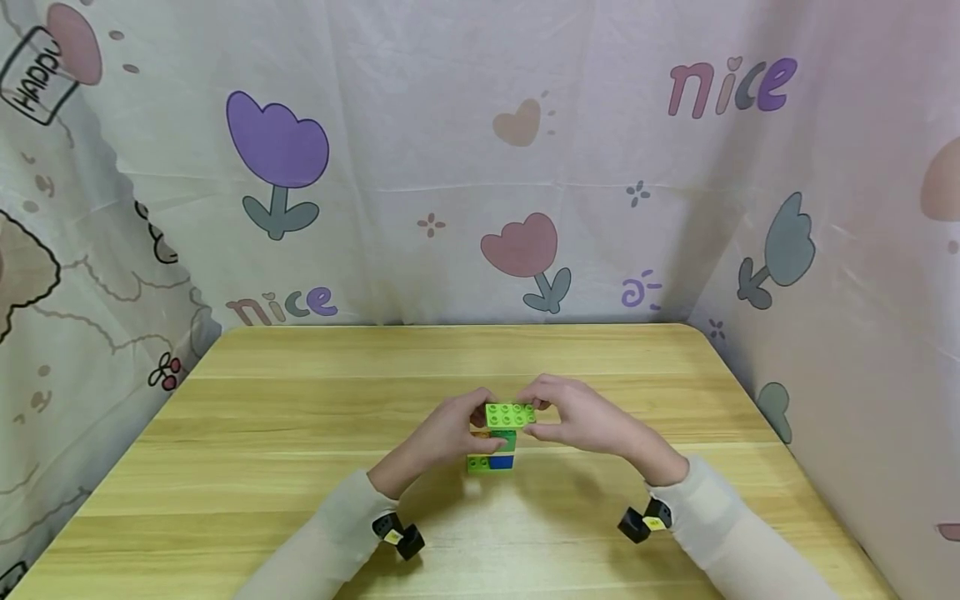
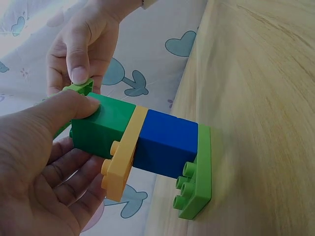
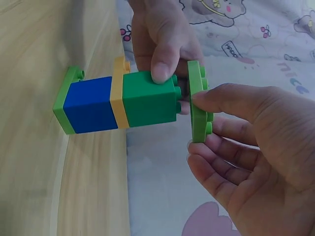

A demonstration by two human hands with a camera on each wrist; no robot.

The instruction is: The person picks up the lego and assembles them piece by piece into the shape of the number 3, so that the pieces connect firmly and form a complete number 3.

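Note:
A small tower of toy building bricks stands on the wooden table. From the bottom it has a light green plate (image 2: 204,169), a blue brick (image 2: 167,142), a yellow-orange plate (image 2: 125,162) and a dark green brick (image 3: 147,101). My left hand (image 1: 457,425) grips the dark green brick at the top, thumb on its near side. With thumb and fingers, my right hand (image 1: 581,414) pinches another light green plate (image 1: 510,416) over the tower. In the right wrist view, a narrow gap shows between this plate and the dark green brick's studs.
The wooden table (image 1: 300,417) reaches back to a patterned cloth (image 1: 405,125) hung behind it and at both sides. Small black devices (image 1: 397,536) sit at both wrists, on the light sleeves (image 1: 322,533).

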